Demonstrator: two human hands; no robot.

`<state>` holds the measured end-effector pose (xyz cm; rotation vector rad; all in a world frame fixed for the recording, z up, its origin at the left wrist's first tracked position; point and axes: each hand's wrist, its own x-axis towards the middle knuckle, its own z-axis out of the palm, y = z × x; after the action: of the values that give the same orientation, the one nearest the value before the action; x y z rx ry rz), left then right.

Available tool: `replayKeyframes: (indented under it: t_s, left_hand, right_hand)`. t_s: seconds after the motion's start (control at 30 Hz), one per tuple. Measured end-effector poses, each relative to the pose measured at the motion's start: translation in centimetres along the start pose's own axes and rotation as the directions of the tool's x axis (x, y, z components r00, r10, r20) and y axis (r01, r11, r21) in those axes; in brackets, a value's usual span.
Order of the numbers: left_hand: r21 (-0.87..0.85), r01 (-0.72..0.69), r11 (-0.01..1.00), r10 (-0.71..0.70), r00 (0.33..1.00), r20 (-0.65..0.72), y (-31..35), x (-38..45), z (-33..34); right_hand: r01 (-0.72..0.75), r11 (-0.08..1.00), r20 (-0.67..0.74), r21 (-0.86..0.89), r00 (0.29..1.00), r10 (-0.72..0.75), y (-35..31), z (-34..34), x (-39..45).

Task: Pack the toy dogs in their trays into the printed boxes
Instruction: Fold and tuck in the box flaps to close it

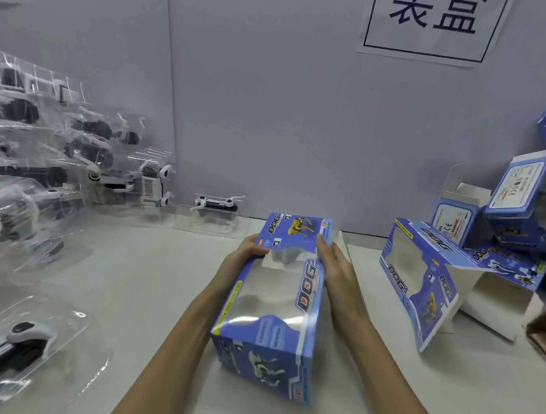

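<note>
Here both the left hand [245, 249] and right hand [333, 261] grip the blue box [272, 309]

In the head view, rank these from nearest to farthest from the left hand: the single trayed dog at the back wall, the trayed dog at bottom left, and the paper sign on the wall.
From the left hand:
1. Trayed dog at the back wall, just behind and left of the hand.
2. Trayed dog at bottom left, on the table's near left.
3. Paper sign, high on the wall, upper right.
</note>
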<state>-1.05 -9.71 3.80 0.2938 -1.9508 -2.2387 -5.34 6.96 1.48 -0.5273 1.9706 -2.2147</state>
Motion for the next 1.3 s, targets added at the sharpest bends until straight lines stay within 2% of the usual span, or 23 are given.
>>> replayKeyframes:
  t_s: [0.1, 0.2, 0.37, 0.53, 0.63, 0.73, 0.83, 0.93, 1.07, 1.17, 1.3]
  left_hand:
    - [0.043, -0.014, 0.999, 0.015, 0.999, -0.032, -0.8, 1.8, 0.4]
    - [0.086, 0.004, 0.996, 0.011, 0.985, -0.175, -1.4, 2.3, 0.7]
    - [0.074, -0.036, 0.997, 0.046, 0.989, -0.143, -2.1, 2.6, 0.0]
    - [-0.079, -0.039, 0.996, 0.023, 0.981, -0.191, -3.4, 1.4, -0.6]
    - [-0.053, -0.019, 0.998, 0.009, 0.981, -0.195, -2.9, 2.1, -0.2]
    - [-0.018, -0.001, 1.000, -0.001, 0.992, -0.126, -2.2, 2.7, 0.1]
    - [-0.125, -0.034, 0.992, 0.016, 0.989, -0.144, -3.2, 1.3, -0.3]
    - [-0.168, -0.031, 0.985, 0.015, 0.995, -0.094, -3.3, 1.1, -0.4]
    - [-0.044, 0.098, 0.994, -0.097, 0.995, 0.023, -2.5, 2.3, 0.1]
    - [-0.083, 0.130, 0.988, -0.134, 0.989, -0.054, -3.3, 2.8, -0.4]
    - [-0.070, 0.115, 0.991, -0.121, 0.989, -0.084, -4.1, 2.6, -0.6]
  right_hand:
    - [0.035, 0.996, -0.036, 0.078, 0.999, -0.033, 0.1, 0.3, -0.2]
    - [-0.003, 0.983, -0.058, 0.182, 0.998, 0.014, 0.3, 0.8, -0.4]
    - [0.018, 0.996, -0.117, 0.085, 0.993, -0.008, 0.6, 0.5, -0.2]
    - [-0.005, 0.997, -0.214, 0.079, 0.977, 0.022, 1.4, 0.2, 0.3]
    - [-0.012, 0.997, -0.236, 0.077, 0.971, 0.030, 1.8, 0.2, 0.6]
    - [-0.023, 0.994, -0.217, 0.108, 0.975, 0.046, 1.9, 0.1, 0.7]
    - [-0.043, 0.994, -0.200, 0.105, 0.978, 0.063, 2.0, 0.1, 0.7]
    - [-0.066, 0.995, -0.175, 0.077, 0.981, 0.079, 2.0, 0.1, 1.0]
    - [-0.173, 0.978, 0.002, 0.115, 0.985, 0.174, 1.8, -0.4, 1.4]
    - [-0.217, 0.976, 0.121, 0.004, 0.969, 0.215, 1.9, -1.2, 1.4]
    - [-0.213, 0.975, 0.067, -0.070, 0.974, 0.217, 2.6, -1.8, 1.7]
